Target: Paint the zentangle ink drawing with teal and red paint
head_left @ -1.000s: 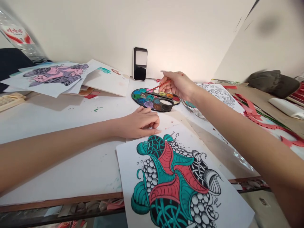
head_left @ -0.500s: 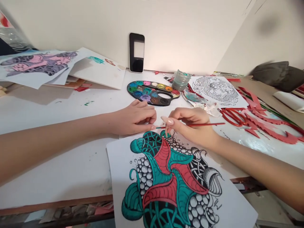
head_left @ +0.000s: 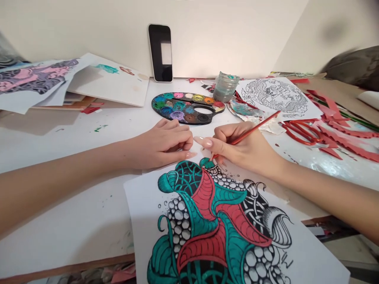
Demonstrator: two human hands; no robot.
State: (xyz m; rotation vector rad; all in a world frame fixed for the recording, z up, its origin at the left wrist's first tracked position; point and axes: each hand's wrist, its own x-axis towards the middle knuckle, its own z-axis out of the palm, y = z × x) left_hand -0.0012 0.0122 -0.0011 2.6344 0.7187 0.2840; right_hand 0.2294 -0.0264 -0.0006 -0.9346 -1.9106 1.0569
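Note:
My right hand (head_left: 241, 145) is shut on a thin red-handled paintbrush (head_left: 253, 133), and its tip touches the teal top of an ink drawing on white paper (head_left: 207, 225). The drawing has teal, red and black patterned shapes. My left hand (head_left: 160, 146) rests with loosely curled fingers at the sheet's upper edge and holds nothing. Just beyond my hands lies a black paint palette (head_left: 187, 107) with several colour wells.
A glass jar (head_left: 225, 87) and a teal-smeared plate (head_left: 244, 109) stand beyond my right hand. Further right are a dragon line drawing (head_left: 280, 96), red scissors (head_left: 300, 132) and red paper cut-outs (head_left: 348, 140). A phone (head_left: 160, 53) leans on the wall, with painted papers (head_left: 38, 77) at left.
My right hand has moved from above the palette to the drawing, and the brush tip now touches the paper. The view has tilted down and shifted, bringing the jar and scissors into sight.

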